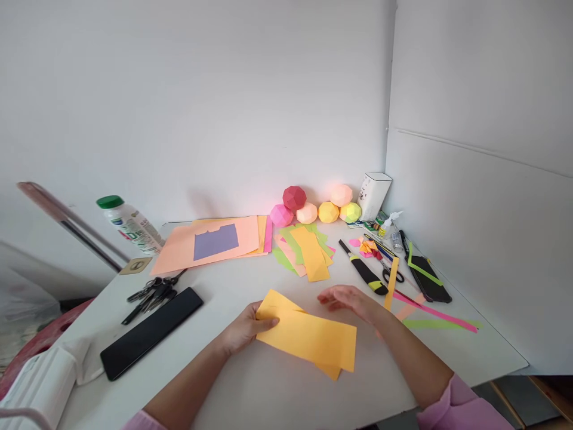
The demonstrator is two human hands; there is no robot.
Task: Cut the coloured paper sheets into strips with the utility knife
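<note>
My left hand [245, 328] pinches two overlapping yellow-orange paper strips [313, 335] at their left end, thumb on top and fingers beneath. The strips fan apart at an angle above the table. My right hand [347, 298] hovers just beyond their far edge, fingers stretched out and holding nothing; its fingertips are slightly blurred. Behind it lies a loose pile of paper pieces, a yellow-orange strip [312, 254] topmost over green and pink ones. A black and lime utility knife [367, 275] rests right of that pile.
Faceted paper balls [328, 212] stand along the wall. At left are stacked paper sheets [179, 245], keys [156, 294], a black slab-like object [152, 334] and a bottle [138, 227]. Scissors [394, 275], thin paper strips [439, 324] and a phone [432, 280] lie at right.
</note>
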